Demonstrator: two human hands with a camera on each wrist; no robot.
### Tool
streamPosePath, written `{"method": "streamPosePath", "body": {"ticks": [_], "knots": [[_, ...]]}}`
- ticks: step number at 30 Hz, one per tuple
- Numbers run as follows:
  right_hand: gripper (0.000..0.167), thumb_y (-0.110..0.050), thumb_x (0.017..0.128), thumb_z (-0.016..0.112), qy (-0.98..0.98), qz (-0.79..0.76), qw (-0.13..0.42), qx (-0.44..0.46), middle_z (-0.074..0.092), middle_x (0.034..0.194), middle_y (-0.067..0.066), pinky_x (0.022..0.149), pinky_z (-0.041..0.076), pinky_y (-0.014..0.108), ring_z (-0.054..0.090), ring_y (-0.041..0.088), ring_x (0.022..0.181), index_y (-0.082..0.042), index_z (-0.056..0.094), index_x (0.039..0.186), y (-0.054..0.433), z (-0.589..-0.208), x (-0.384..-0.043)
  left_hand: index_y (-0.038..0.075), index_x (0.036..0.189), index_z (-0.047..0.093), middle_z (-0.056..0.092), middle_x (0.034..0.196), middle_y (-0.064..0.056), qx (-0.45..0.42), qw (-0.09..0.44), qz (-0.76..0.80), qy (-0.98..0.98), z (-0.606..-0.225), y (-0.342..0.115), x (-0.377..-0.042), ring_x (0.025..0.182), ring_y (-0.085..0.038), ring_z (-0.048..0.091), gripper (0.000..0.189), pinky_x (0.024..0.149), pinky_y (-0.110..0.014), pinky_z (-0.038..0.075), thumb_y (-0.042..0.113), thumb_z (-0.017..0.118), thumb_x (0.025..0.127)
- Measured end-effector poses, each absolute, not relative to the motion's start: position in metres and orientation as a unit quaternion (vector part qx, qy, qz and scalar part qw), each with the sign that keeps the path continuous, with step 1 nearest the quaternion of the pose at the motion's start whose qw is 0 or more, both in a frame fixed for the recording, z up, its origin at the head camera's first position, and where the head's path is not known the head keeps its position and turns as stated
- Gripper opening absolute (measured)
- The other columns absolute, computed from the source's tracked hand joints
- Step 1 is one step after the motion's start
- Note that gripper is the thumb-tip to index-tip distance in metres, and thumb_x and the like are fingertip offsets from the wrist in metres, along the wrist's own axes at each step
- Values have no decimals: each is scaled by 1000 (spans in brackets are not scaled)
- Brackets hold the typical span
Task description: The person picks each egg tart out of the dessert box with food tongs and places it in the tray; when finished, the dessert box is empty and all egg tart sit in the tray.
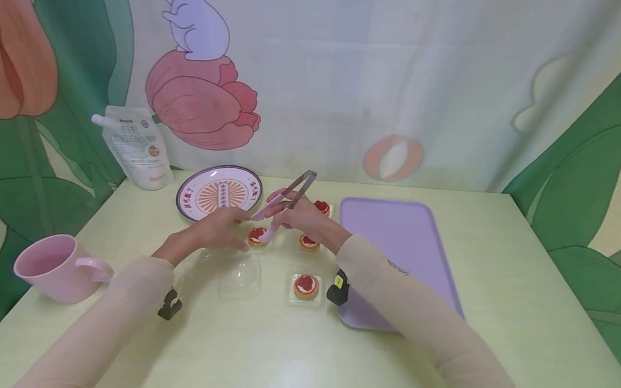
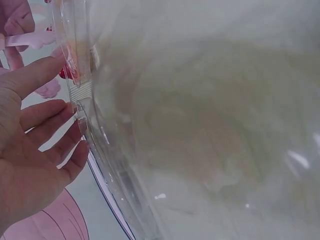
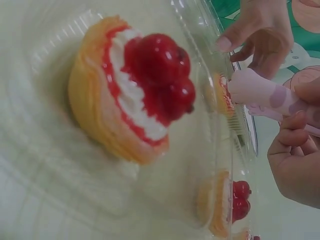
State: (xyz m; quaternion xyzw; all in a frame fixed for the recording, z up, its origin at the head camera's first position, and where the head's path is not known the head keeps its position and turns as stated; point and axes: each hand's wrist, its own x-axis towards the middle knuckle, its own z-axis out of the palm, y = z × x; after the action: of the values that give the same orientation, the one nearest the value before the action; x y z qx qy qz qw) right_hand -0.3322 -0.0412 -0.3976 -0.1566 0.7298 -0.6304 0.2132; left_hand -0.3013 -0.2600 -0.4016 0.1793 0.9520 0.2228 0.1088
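My right hand [image 1: 298, 214] grips metal tongs [image 1: 304, 185] with pink tips. Those tips are apart, right at a small tart [image 1: 257, 236] topped with red fruit and white cream. It sits in a clear plastic container. My left hand [image 1: 219, 228] is at that container's left side. In the left wrist view, the left fingertips [image 2: 72, 107] are at the edge of the clear container [image 2: 82, 92], fingers loosely bent and spread. The right wrist view shows the tongs' pink tip [image 3: 245, 87] against the tart [image 3: 223, 92], with another tart [image 3: 122, 95] large in front.
An open clear container half [image 1: 239, 279] lies near the left hand. More tarts sit in clear containers, including one tart [image 1: 306, 286] in front. A purple tray [image 1: 409, 225] lies right, a patterned plate [image 1: 187, 201] and white pouch [image 1: 139, 148] at the back, a pink mug [image 1: 56, 271] left.
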Motion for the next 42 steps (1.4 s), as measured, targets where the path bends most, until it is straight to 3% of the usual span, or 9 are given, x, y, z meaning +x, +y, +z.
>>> {"method": "streamPosePath", "body": {"ticks": [9, 22, 30, 38, 42], "knots": [[50, 10, 81, 68, 760, -591, 215, -164, 74, 111, 16, 61, 38, 22, 59, 9, 81, 0, 57, 128, -47, -404, -336, -5, 135, 56, 60, 137, -23, 194, 106, 210, 952, -400, -259, -302, 126, -41, 56, 66, 109, -54, 44, 17, 84, 79], [42, 4, 86, 65, 779, -560, 230, -163, 76, 110, 12, 75, 44, 30, 66, 15, 96, -3, 56, 127, -53, -408, -335, -4, 137, 55, 58, 140, -23, 176, 120, 216, 953, -399, -258, -301, 129, -41, 55, 68, 110, -54, 43, 16, 84, 80], [45, 5, 84, 66, 778, -560, 227, -174, 76, 110, 13, 67, 41, 25, 62, 12, 85, 1, 55, 128, -53, -407, -338, -4, 137, 55, 58, 140, -23, 177, 120, 215, 953, -399, -259, -303, 129, -41, 55, 67, 109, -53, 44, 16, 84, 80], [41, 1, 83, 71, 790, -543, 222, -178, 71, 96, 8, 61, 44, 24, 55, 15, 74, 0, 60, 123, -51, -407, -340, -6, 136, 55, 58, 139, -25, 185, 115, 217, 952, -399, -259, -303, 128, -43, 55, 66, 109, -54, 44, 15, 83, 80], [41, 1, 82, 74, 801, -528, 213, -185, 69, 99, 9, 62, 49, 23, 56, 17, 73, -3, 61, 121, -49, -407, -340, -7, 135, 56, 59, 138, -25, 189, 111, 217, 951, -399, -259, -303, 127, -43, 55, 65, 109, -54, 43, 15, 83, 80]]}}
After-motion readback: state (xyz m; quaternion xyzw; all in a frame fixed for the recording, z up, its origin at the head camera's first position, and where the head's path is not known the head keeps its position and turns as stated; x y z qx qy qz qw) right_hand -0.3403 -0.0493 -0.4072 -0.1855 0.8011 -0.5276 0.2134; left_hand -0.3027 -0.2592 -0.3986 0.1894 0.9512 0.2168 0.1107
